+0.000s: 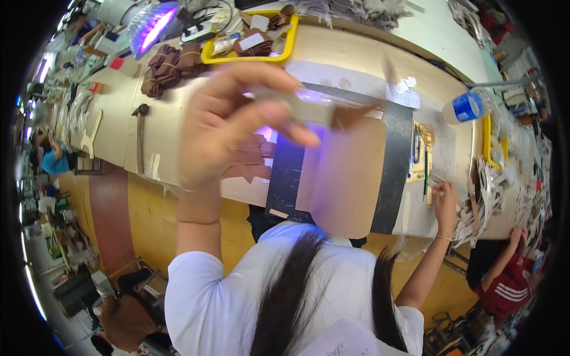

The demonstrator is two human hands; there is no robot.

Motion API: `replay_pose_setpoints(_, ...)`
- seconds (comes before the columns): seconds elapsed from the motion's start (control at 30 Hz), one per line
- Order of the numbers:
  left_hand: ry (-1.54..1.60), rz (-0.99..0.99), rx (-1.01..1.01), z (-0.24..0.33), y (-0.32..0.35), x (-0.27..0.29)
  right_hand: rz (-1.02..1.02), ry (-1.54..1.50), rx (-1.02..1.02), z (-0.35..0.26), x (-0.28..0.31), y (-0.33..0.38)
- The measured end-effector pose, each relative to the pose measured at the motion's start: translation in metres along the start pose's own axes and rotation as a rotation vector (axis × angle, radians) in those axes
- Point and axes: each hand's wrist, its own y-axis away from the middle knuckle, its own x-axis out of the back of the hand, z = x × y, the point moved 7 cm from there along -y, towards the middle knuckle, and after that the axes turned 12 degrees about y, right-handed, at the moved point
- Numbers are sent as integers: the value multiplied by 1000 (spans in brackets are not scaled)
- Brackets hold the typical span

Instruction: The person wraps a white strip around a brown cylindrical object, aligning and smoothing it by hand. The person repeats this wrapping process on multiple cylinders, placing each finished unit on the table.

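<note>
On the workbench (163, 133), brown bundles (163, 74) seem done, loose pieces (249, 159) left. The left hand (218, 127) pinches a blurred brown-tipped thing (350, 117); I cannot tell the right hand (444, 202)'s fingers.

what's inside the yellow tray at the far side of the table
The yellow tray holds stacked brown pieces, with a white slip on top. Whatever lies beneath the stack is covered.
</note>
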Motion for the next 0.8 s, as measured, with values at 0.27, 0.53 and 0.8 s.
replay_pose_setpoints(0.27, 157, 48, 749, -128, 62, -4, -57, -53, -95, -2, -1, -2)
replay_pose_setpoints(0.53, 225, 110, 728, -134, 74, -7, 83, -420, -167, -39, 50, -13)
replay_pose_setpoints(0.8, 284, 197, 758, -132, 79, -3, -265, -971, -83, -223, 92, -25)
